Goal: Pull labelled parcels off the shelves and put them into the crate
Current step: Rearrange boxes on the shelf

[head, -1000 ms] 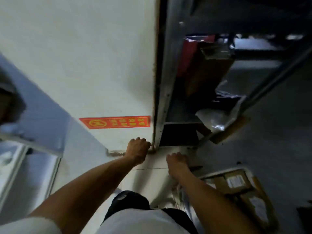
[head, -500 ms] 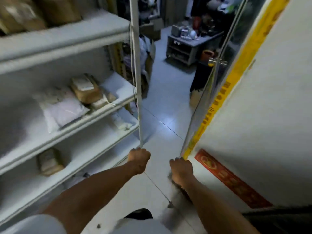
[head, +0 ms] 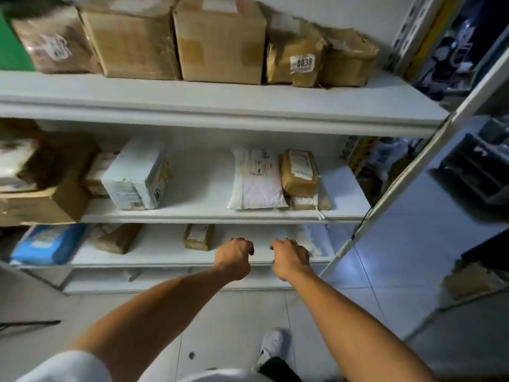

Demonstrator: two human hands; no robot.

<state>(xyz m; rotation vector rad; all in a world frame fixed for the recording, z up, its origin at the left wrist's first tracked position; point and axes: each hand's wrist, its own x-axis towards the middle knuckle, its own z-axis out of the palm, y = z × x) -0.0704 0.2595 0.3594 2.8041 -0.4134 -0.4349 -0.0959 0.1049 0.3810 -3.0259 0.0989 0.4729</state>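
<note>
I face a white shelf rack point(head: 220, 111) full of parcels. My left hand point(head: 233, 256) and my right hand point(head: 290, 257) hang side by side in front of the lower shelf, fingers loosely curled, holding nothing. A small brown labelled parcel point(head: 199, 237) lies on that lower shelf just left of my left hand. On the middle shelf lie a white mailer bag point(head: 256, 180), a brown labelled parcel point(head: 299, 172) and a white box point(head: 137, 177). Brown cartons point(head: 220, 40) line the top shelf; one point(head: 296, 59) is tagged 0038. No crate is in view.
A blue pack point(head: 46, 244) and a brown parcel point(head: 118, 238) lie at the lower shelf's left. Cartons point(head: 41, 199) crowd the middle shelf's left end. The rack's right post point(head: 413, 166) slants down to the tiled floor point(head: 385, 271). My white shoe point(head: 271, 347) is below.
My view has swung from a wall and dark rack, past an aisle, round to face the white shelves. Both hands stayed out in front, holding nothing.
</note>
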